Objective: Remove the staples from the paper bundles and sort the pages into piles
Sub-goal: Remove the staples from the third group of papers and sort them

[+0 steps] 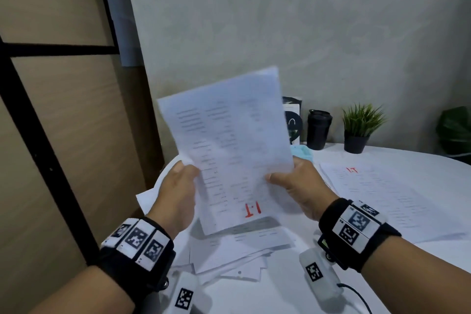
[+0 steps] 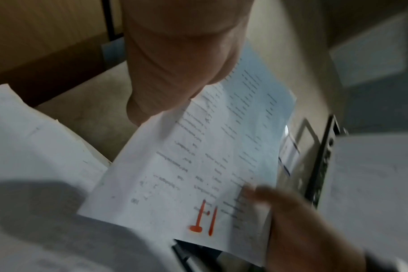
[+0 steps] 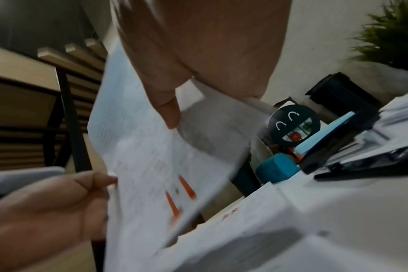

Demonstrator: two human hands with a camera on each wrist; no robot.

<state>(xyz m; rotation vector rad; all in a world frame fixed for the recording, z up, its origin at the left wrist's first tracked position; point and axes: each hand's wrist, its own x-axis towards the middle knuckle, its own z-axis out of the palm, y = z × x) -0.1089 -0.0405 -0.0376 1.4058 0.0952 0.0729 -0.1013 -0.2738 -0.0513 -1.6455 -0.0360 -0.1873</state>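
Pages (image 1: 229, 150) marked with a red "I.T" are up off the table (image 1: 382, 275) between our hands, and we judge they could fan apart or slip onto the loose sheets (image 1: 242, 250) below, mixing with them. Our left hand (image 1: 175, 194) pinches the left edge, our right hand (image 1: 303, 186) pinches the right. They look thin, white and printed; a matching pile (image 1: 377, 194) lies to the right.
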